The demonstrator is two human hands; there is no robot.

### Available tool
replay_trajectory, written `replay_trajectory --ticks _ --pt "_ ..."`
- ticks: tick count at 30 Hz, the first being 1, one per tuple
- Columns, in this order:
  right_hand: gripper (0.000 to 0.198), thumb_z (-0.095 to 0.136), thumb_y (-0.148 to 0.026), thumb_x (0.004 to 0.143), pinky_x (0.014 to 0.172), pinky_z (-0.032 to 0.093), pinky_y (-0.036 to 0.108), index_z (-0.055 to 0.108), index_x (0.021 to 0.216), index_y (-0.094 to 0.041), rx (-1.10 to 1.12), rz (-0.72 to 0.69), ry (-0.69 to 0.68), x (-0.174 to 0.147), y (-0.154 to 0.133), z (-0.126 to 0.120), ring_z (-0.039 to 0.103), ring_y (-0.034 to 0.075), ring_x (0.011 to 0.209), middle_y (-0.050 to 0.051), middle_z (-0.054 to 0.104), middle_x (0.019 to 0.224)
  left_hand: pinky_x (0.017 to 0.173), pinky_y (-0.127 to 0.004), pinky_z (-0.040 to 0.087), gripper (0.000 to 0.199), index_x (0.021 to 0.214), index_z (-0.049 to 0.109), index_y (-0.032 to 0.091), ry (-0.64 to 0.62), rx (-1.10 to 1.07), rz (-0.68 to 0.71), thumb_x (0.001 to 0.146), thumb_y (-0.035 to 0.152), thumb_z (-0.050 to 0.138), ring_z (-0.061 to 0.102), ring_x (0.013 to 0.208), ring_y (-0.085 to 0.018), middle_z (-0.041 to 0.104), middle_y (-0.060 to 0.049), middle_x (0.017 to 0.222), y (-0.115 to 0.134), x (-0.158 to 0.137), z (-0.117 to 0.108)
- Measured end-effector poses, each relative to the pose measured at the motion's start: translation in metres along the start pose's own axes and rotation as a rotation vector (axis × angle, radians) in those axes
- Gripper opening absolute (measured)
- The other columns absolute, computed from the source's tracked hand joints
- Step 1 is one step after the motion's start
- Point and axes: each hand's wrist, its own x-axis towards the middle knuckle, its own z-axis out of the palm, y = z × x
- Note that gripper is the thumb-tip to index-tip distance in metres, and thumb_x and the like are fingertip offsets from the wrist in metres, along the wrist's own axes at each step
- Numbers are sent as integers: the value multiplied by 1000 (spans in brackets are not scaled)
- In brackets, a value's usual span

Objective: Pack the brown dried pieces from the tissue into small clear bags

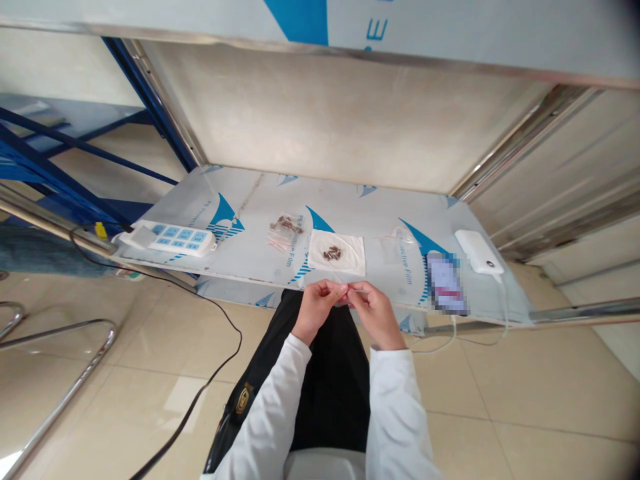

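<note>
My left hand (319, 303) and my right hand (373, 308) meet at the front edge of the shelf, above my lap. Fingertips of both are pinched together on something small and thin that I cannot make out. Just beyond them lies a white cloth or tissue (354, 257) with a small pile of dark brown pieces (332, 253) on it. Left of the cloth is a clear plastic bag (285, 233) holding more brown pieces and some thin pinkish strips. Another clear bag (399, 241), its contents hard to tell, lies to the right.
A white power strip (183, 238) sits on the shelf's left end, its black cable (235, 327) hanging to the floor. At right are a phone (446, 283) with a blurred screen and a white power bank (479, 252) with a cable. An upper shelf (200, 17) overhangs the film-covered surface.
</note>
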Motion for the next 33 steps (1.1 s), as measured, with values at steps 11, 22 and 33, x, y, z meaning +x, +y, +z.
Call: replay_trajectory --ticks 11,22,33 --pt "25 55 -39 85 76 56 33 65 95 -18 -49 -121 88 6 0 11 71 21 81 8 74 91 58 -23 47 28 76 59 15 69 354 187 82 43 59 60 60 -12 64 -1 67 9 -2 0" --pt "19 60 -34 77 63 51 28 68 72 -18 -204 -99 207 3 -3 16 66 18 63 4 71 68 61 -24 44 19 75 56 17 101 751 318 85 34 56 60 62 -13 64 -2 70 22 -2 -4" --pt "9 58 -28 71 64 49 33 56 65 -21 -396 -100 596 9 0 34 61 21 62 6 65 64 60 -27 40 11 70 50 19 336 1143 298 80 19 53 61 64 -19 61 -4 65 22 -6 -1"
